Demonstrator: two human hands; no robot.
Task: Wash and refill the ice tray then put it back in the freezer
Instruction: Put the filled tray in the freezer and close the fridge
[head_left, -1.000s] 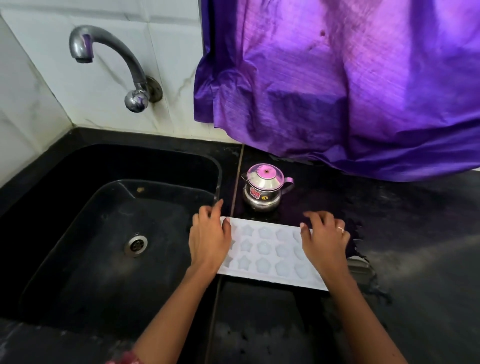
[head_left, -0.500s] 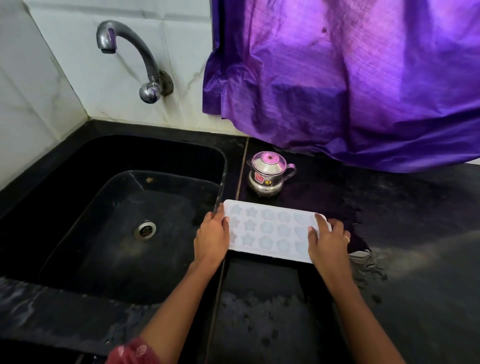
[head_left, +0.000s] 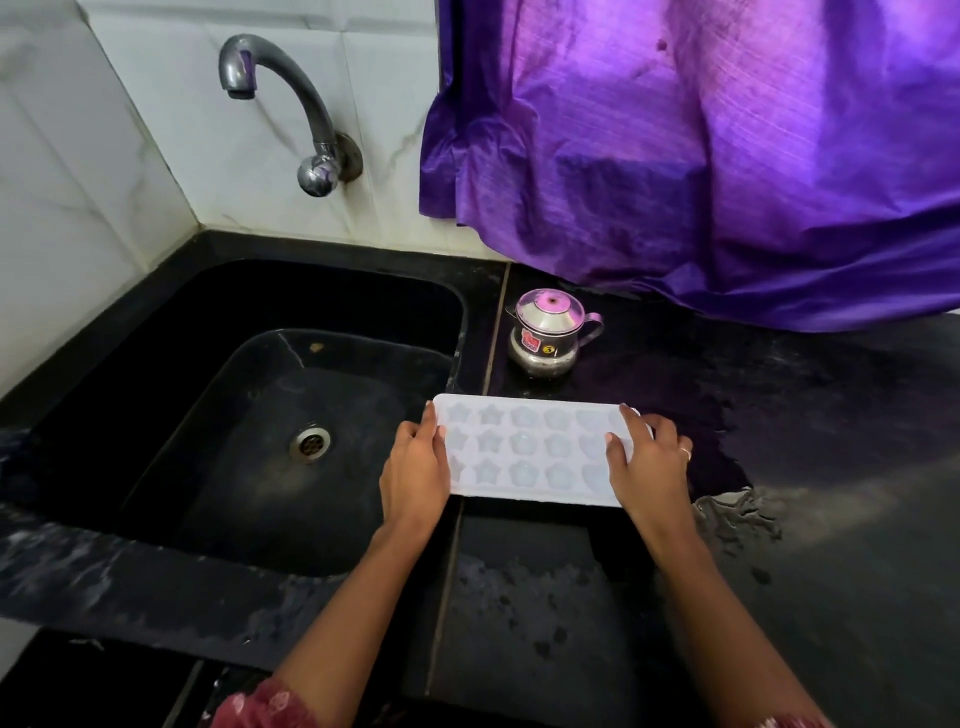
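- Your left hand is wrapped around the left short end of the ice tray, with the thumb lying on the top face.
- Your right hand has the other short end, fingers curled over the top of it. There's a ring on that hand.
- So both hands are grasping the tray, one at each end.
- The tray is white, flat and facing up, with three rows of star and flower shaped cells. I can't tell if there's water in them.
- It sits over the black worktop, just right of the sink, and its left end pokes out past the sink's right edge. No idea whether it's resting on the surface or held just above it.
- A small steel pot with a lid stands right behind the tray, close but not touching.
- The tap comes out of the tiled wall above the sink's back left, and the drain shows in the basin floor.
- A purple cloth hangs down at the back right onto the worktop.
- Wet patches show on the worktop beside your right hand.
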